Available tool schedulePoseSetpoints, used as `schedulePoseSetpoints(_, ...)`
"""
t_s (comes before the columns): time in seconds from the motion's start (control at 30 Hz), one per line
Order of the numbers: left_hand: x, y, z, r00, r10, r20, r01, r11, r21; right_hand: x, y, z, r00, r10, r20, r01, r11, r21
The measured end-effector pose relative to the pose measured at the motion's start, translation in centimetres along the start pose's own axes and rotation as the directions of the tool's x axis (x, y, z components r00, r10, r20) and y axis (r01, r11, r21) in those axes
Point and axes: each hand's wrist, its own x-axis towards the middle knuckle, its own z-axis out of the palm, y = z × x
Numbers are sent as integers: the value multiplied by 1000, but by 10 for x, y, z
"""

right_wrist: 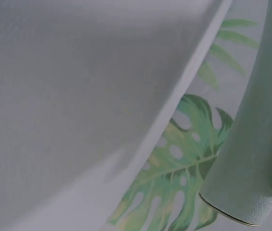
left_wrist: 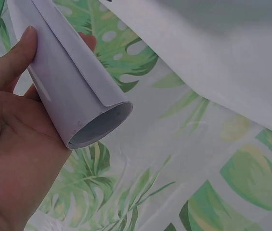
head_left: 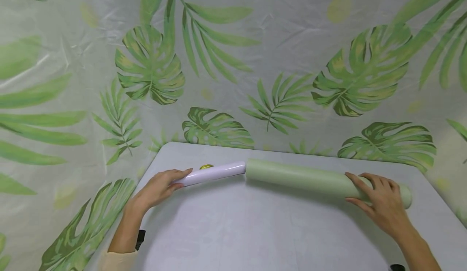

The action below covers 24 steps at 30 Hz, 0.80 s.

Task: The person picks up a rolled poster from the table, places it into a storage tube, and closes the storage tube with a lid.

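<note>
My left hand point(head_left: 157, 188) grips a glossy pale lilac rolled sheet point(head_left: 213, 173) near its left end, thumb on one side and fingers around the other. In the left wrist view the roll point(left_wrist: 71, 72) shows a lengthwise overlapping edge and a hollow open end. A thicker pale green tube point(head_left: 295, 177) is in my right hand point(head_left: 383, 200), gripped near its right end with fingers spread over the top and the thumb below. The lilac roll's right end meets the tube's left end, overlapping it in the head view. Only fingertips of the right hand show in the right wrist view.
A white table point(head_left: 233, 226) with rounded far corners lies under both hands. Behind the lilac roll, a small yellow round object point(head_left: 206, 166) is partly hidden. Glossy sheeting point(head_left: 284, 52) with a green leaf print rises beyond the table's far edge and along its sides.
</note>
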Motion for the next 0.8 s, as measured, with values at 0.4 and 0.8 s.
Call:
schedulePoseSetpoints(0.4, 3, -4, 5, 1000, 9, 5, -9, 1000, -26, 1, -6, 8, 1000, -17, -6, 17, 1000, 18)
schedulePoseSetpoints(0.8, 5, -7, -1, 996, 29, 88, -14, 986, -169, 4, -8, 9, 999, -36, 30, 34, 997, 76)
